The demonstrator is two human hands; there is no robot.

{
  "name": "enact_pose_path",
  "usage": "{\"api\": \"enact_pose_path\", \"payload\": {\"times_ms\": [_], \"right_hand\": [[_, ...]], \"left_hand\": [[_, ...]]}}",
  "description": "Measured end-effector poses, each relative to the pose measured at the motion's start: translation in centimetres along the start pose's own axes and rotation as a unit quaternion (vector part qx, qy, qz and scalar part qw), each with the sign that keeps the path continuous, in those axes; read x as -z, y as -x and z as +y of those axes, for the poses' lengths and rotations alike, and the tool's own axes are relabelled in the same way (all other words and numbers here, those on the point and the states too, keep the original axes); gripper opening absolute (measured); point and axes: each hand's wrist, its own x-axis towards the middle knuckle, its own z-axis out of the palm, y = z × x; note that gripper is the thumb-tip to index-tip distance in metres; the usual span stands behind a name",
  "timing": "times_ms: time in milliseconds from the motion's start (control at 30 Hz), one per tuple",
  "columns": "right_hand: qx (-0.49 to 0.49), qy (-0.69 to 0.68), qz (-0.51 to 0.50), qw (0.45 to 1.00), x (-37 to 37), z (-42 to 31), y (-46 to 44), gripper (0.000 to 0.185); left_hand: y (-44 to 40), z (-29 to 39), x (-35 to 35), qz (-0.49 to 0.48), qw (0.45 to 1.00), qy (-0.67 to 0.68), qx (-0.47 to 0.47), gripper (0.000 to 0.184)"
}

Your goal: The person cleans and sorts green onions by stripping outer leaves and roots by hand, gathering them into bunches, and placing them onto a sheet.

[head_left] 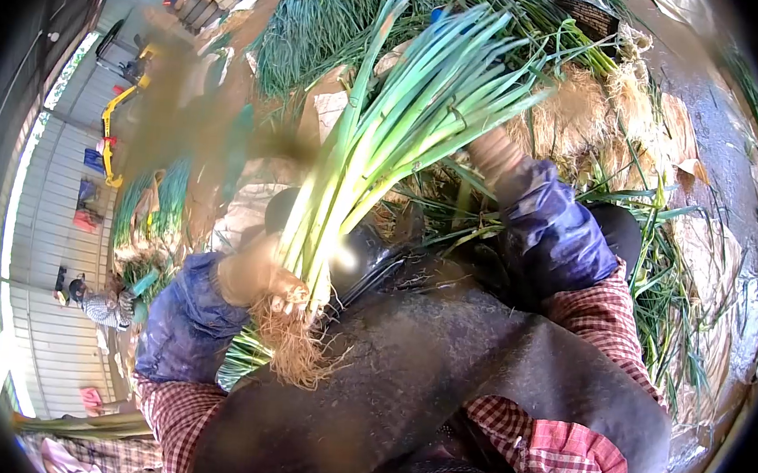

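A bunch of green onions [348, 177] slants up across the middle, its long green leaves fanned at the top and its brown, stringy roots [297, 341] hanging over my lap. My left hand [258, 274] is closed around the white stems just above the roots. At the right side of the leaves is my right hand [496, 157], touching or very close to them. Its fingers are hidden behind the leaves, so its grip cannot be made out. A dark apron [441, 355] covers my lap beneath the bunch.
Heaps of green onions [314, 39] lie on the ground ahead. Bundles with pale roots [572, 109] are stacked at the right, and more bundles [156, 212] stand at the left. Another person [106, 305] is farther off at the left, near a yellow-framed object [114, 121].
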Motion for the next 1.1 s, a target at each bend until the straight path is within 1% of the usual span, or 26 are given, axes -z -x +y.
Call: {"api": "enact_pose_path", "payload": {"times_ms": [67, 100, 133, 167, 200, 233, 267, 300, 333, 367, 400, 467, 533, 567, 600, 633, 667, 733, 800, 833, 867, 900, 1000, 1033, 1067, 1100], "right_hand": [[-0.029, 0.044, 0.12, 0.991, 1.8, 0.6, 0.3, 0.017], [-0.051, 0.004, 0.173, 0.984, 3.6, 1.4, 0.2, 0.015], [-0.081, -0.093, 0.233, 0.965, 5.8, 2.4, -0.2, 0.014], [-0.108, -0.262, 0.303, 0.91, 8.8, 3.5, -0.5, 0.013], [-0.111, -0.405, 0.38, 0.824, 11.9, 4.0, -0.4, 0.013], [-0.095, -0.488, 0.448, 0.743, 15.0, 4.2, 0.4, 0.015], [-0.096, -0.452, 0.512, 0.724, 15.5, -0.6, 2.0, 0.01], [-0.02, -0.488, 0.441, 0.753, 21.1, 5.6, 3.4, 0.01], [-0.049, -0.508, 0.526, 0.681, 21.3, 2.2, 3.8, 0.008], [0.036, -0.534, 0.505, 0.677, 22.5, 3.1, 5.1, 0.008], [0.005, -0.473, 0.516, 0.714, 22.7, 2.1, 5.7, 0.012], [-0.029, -0.323, 0.427, 0.844, 20.7, -1.1, 5.8, 0.017], [-0.016, -0.197, 0.38, 0.903, 14.9, -5.1, 5.3, 0.026], [-0.002, -0.078, 0.258, 0.963, 14.6, -3.6, 5.1, 0.031], [-0.047, -0.093, 0.193, 0.976, 11.0, -7.8, 5.1, 0.03], [-0.092, -0.072, 0.094, 0.989, 8.9, -8.3, 4.7, 0.029], [-0.13, -0.04, -0.01, 0.991, 6.8, -8.8, 4.4, 0.03], [-0.076, -0.053, -0.049, 0.994, 1.0, -9.4, 4.6, 0.039], [-0.059, 0.072, -0.041, 0.995, -2.0, -6.7, 3.9, 0.047], [-0.08, 0.07, -0.071, 0.992, -2.2, -6.0, 3.5, 0.052], [-0.072, 0.105, -0.077, 0.989, -2.4, -5.5, 3.5, 0.048], [0.11, 0.306, -0.047, 0.944, -2.5, -4.3, 3.5, 0.041], [0.128, 0.186, -0.01, 0.974, -0.4, 10.3, 2.1, 0.023], [0.16, 0.398, 0.013, 0.903, 2.3, 7.8, 2.4, 0.02], [0.142, 0.472, 0.025, 0.87, 4.7, 7.9, 2.1, 0.016], [0.105, 0.531, 0.036, 0.84, 7.8, 9.0, 1.6, 0.017]], "left_hand": [[0.6, -0.1, 0.5, 0.007, 1.0, 0.004, 0.006, 0.073], [1.2, 1.0, 0.6, 0.012, 0.997, -0.022, 0.068, 0.074], [1.4, 1.4, 0.2, 0.014, 0.997, -0.02, 0.067, 0.074], [1.5, 1.5, -0.2, 0.032, 0.998, -0.037, 0.043, 0.075], [1.8, 1.8, -0.2, 0.042, 0.997, -0.047, 0.043, 0.075], [2.2, 2.1, -0.2, 0.051, 0.996, -0.056, 0.043, 0.076], [2.5, 2.4, -0.1, 0.06, 0.995, -0.066, 0.044, 0.076], [3.0, 2.4, 0.3, 0.06, 0.993, -0.093, 0.046, 0.068], [3.3, 2.4, 0.6, 0.06, 0.99, -0.12, 0.048, 0.061], [3.3, 2.3, 0.3, 0.086, 0.986, -0.14, 0.013, 0.054], [3.6, 2.2, 0.5, 0.089, 0.986, -0.139, 0.012, 0.054], [4.0, 2.4, 1.2, 0.088, 0.981, -0.164, 0.053, 0.051], [3.8, 2.3, 1.1, 0.099, 0.977, -0.184, 0.044, 0.051], [3.7, 2.3, 1.1, 0.114, 0.972, -0.198, 0.055, 0.051], [3.6, 2.2, 1.0, 0.129, 0.966, -0.212, 0.066, 0.05], [3.5, 2.2, 1.0, 0.126, 0.967, -0.212, 0.066, 0.05], [3.3, 2.0, 0.9, 0.118, 0.966, -0.221, 0.058, 0.051], [3.0, 1.4, 0.9, 0.11, 0.965, -0.231, 0.051, 0.052], [2.8, 1.1, 0.2, 0.114, 0.955, -0.265, 0.075, 0.055], [2.6, 1.5, -0.6, 0.114, 0.951, -0.273, 0.085, 0.056], [2.5, 1.9, -1.4, 0.115, 0.948, -0.282, 0.095, 0.057], [2.6, 1.7, -1.7, 0.116, 0.943, -0.302, 0.083, 0.058], [3.1, 0.7, -1.0, 0.117, 0.896, -0.428, -0.029, 0.06], [3.6, 0.4, -0.4, 0.118, 0.866, -0.486, 0.014, 0.06], [4.1, 0.0, 0.2, 0.117, 0.832, -0.539, 0.059, 0.061], [4.8, -1.0, 1.3, 0.138, 0.849, -0.505, 0.066, 0.057]]}}
